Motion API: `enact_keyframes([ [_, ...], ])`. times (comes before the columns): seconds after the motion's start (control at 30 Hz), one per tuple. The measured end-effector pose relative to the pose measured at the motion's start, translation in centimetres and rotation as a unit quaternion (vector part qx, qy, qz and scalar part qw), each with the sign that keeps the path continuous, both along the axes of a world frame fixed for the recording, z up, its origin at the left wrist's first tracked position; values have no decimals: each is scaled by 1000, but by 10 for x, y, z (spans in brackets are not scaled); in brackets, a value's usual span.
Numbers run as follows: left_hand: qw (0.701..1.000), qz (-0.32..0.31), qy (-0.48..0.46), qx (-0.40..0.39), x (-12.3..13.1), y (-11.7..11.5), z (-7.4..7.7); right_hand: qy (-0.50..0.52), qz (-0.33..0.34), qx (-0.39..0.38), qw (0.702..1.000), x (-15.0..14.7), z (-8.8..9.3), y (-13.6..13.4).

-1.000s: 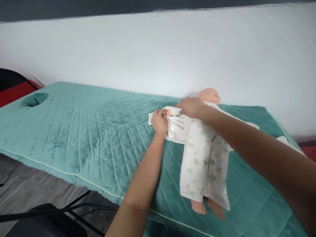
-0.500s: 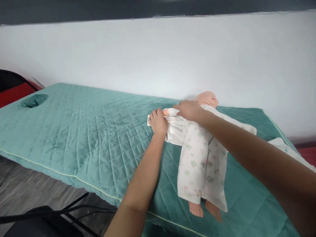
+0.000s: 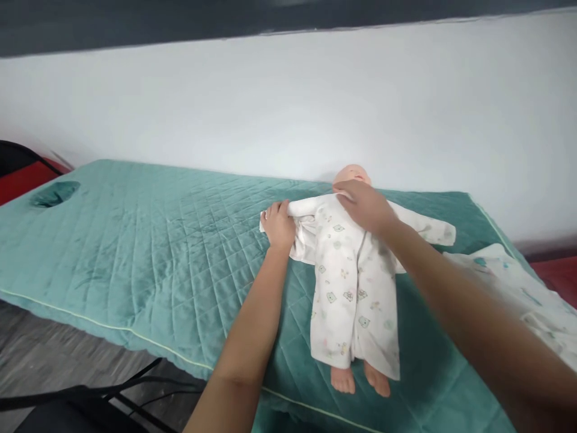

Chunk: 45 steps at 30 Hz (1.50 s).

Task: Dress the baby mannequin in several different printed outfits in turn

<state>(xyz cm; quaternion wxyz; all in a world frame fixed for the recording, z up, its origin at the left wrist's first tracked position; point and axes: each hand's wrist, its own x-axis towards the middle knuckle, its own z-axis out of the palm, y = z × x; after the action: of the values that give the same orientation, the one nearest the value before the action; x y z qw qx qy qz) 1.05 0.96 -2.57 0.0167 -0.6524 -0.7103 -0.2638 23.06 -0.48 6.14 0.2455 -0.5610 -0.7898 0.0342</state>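
A doll [image 3: 352, 176] in a white printed suit [image 3: 347, 282] is laid on its back on the green quilted bed [image 3: 135, 240], its sleeve [image 3: 306, 206] is gripped at the end by the closed left hand [image 3: 278, 224], and its chest is covered by the open, flat right hand [image 3: 364, 206].

I have open teal quilted bed [image 3: 135, 240] left of the white-suited baby doll [image 3: 351, 282]; white wall [image 3: 270, 108] blocks behind, white printed cloth [image 3: 518, 288] crowds the right.
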Motion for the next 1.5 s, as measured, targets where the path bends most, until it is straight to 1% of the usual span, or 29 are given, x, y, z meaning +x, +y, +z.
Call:
enact_keyframes([
  [0.07, 1000, 8, 7, -9, 0, -4, 2, 54, -84, 26, 995, 35, -19, -16],
  [0.1, 1000, 7, 12, -13, -1, -7, 4, 56, -134, 36, 989, 50, -31, -23],
  [0.17, 1000, -10, 21, -12, -2, -15, 13, 24, -239, 40, 970, 73, -54, -36],
  [0.2, 1000, -24, 20, -3, -1, -19, 19, 12, -267, 36, 963, 80, -64, -40],
  [0.23, 999, -41, 11, 13, 1, -24, 27, 3, -278, 31, 960, 84, -72, -43],
  [0.3, 995, -84, -36, 48, 15, -31, 46, -12, -284, 38, 958, 86, -81, -43],
  [0.33, 990, -117, -59, 58, 28, -33, 56, -18, -281, 41, 959, 85, -82, -41],
  [0.37, 981, -169, -70, 59, 43, -34, 67, -21, -279, 43, 959, 84, -82, -38],
  [0.43, 954, -289, -61, 43, 81, -30, 86, -20, -276, 40, 960, 85, -80, -32],
  [0.47, 941, -334, -43, 26, 102, -25, 94, -14, -281, 36, 959, 88, -79, -30],
  [0.53, 916, -397, 25, -43, 144, -14, 107, 5, -300, 27, 953, 96, -79, -27],
  [0.57, 904, -413, 73, -88, 162, -7, 110, 15, -311, 21, 950, 100, -79, -26],
  [0.6, 891, -414, 126, -137, 178, -1, 113, 26, -319, 17, 947, 104, -79, -27],
  [0.67, 867, -404, 205, -206, 203, 11, 113, 42, -327, 15, 944, 107, -81, -28],
  [0.73, 857, -393, 236, -236, 220, 20, 109, 52, -332, 20, 942, 106, -82, -29],
  [0.83, 854, -381, 248, -252, 236, 28, 95, 57, -338, 22, 939, 101, -82, -29],
  [0.93, 862, -366, 253, -244, 245, 29, 81, 50, -331, 16, 942, 98, -81, -28],
  [1.0, 868, -357, 255, -233, 248, 28, 76, 47, -324, 10, 945, 98, -80, -27],
  [1.07, 870, -358, 258, -221, 249, 25, 75, 52, -321, 5, 946, 99, -80, -27],
  [1.23, 866, -376, 269, -190, 243, 24, 82, 75, -338, -1, 938, 104, -78, -29],
  [1.37, 862, -370, 287, -192, 237, 29, 86, 98, -354, -4, 930, 108, -79, -30],
  [1.5, 852, -377, 298, -209, 242, 31, 81, 111, -350, -2, 930, 108, -82, -27],
])
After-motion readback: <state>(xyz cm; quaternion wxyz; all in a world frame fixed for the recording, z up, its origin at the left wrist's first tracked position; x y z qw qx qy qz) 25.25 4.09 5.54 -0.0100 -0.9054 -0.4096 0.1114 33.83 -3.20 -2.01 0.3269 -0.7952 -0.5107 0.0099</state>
